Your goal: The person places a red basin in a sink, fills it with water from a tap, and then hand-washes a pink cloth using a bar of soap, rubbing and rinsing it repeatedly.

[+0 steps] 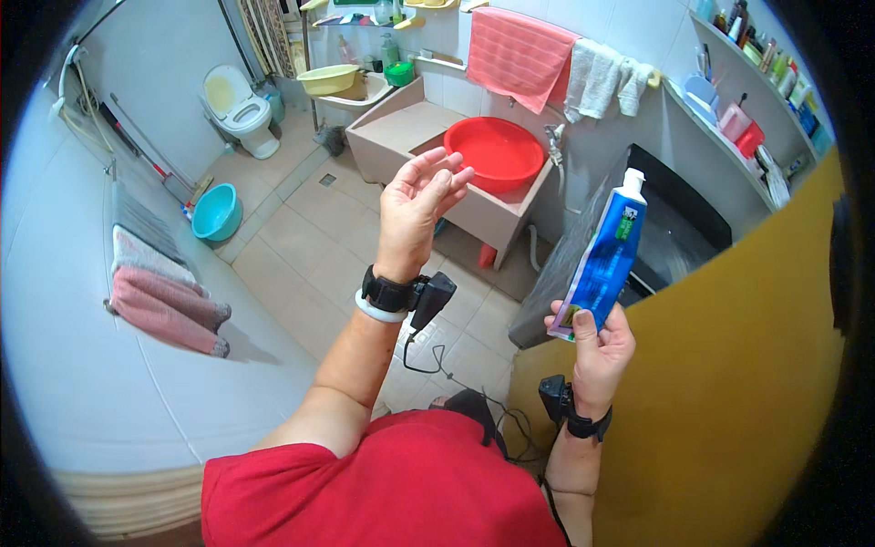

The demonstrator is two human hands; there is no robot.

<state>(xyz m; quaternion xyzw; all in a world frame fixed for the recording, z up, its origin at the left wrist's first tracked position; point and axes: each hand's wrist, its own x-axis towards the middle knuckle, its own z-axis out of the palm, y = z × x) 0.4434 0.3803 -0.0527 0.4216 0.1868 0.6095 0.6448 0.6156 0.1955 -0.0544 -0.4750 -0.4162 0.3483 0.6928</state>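
My right hand (602, 351) grips a blue toothpaste tube (609, 246) by its flat lower end, thumb across the front. The tube stands nearly upright with its white cap (633, 180) at the top. My left hand (421, 205) is raised in mid-air, its fingers loosely stretched and apart, with nothing visible in it. Beyond its fingertips lies a red basin (495, 153) in the sink unit (469, 223); the hand overlaps the basin's edge in the picture.
A dark appliance (679, 214) stands behind the tube, beside a yellow door (711, 383). Shelves (729, 146) with bottles line the right wall. Towels (519, 59) hang above the basin. At the far left are a toilet (244, 114) and a turquoise basin (217, 212). Cables (515, 424) trail by my body.
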